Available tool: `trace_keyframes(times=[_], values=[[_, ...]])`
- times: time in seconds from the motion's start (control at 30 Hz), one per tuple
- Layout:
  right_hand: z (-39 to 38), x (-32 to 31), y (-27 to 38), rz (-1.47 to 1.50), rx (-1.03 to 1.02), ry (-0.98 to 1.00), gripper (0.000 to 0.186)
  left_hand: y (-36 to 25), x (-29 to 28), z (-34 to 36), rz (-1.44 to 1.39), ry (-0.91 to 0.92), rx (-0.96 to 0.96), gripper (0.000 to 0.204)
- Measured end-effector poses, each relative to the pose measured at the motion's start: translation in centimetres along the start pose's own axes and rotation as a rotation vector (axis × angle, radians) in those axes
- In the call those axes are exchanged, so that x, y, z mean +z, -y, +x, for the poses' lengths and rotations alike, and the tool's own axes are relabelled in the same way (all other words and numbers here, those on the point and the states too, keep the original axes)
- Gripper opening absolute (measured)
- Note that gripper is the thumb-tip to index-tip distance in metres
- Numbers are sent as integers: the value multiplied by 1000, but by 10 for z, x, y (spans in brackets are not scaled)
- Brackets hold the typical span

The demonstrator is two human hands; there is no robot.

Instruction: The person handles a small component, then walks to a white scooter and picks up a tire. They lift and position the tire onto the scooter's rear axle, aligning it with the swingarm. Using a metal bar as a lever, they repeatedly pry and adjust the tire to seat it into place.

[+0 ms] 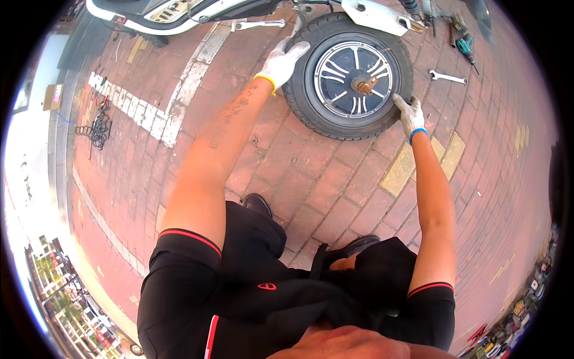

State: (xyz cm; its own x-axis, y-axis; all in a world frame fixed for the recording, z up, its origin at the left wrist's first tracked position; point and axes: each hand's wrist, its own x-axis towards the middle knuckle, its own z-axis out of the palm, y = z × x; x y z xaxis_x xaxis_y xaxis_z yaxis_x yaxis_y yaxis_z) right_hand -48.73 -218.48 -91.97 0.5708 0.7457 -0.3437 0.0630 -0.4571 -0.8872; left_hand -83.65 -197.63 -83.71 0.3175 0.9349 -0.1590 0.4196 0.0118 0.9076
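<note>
A scooter wheel (348,122) with a black tyre and a dark hub with silver spokes lies flat-side up in front of me. A rusty axle (363,85) sticks out of its hub. My left hand (283,61), in a white glove with a yellow cuff, grips the tyre's left edge, its fingers partly hidden behind the tread. On the right side, my right hand (410,115), in a white glove with a blue cuff, holds the tyre near its lower edge. White scooter bodywork (382,17) overlaps the wheel's far edge.
A wrench (258,24) lies beyond my left hand; another wrench (448,78) lies right of the wheel. A teal power drill (466,48) rests at the far right. Coiled cable (98,128) and a cardboard box (52,97) are at the left. The scooter (179,18) spans the far side of the brick paving.
</note>
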Motion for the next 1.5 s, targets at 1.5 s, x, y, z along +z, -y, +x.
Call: trace_keyframes(times=[1.5], values=[[-162,13,98,519,782,473,42,9,-127,-150,-144,513,-269,55]])
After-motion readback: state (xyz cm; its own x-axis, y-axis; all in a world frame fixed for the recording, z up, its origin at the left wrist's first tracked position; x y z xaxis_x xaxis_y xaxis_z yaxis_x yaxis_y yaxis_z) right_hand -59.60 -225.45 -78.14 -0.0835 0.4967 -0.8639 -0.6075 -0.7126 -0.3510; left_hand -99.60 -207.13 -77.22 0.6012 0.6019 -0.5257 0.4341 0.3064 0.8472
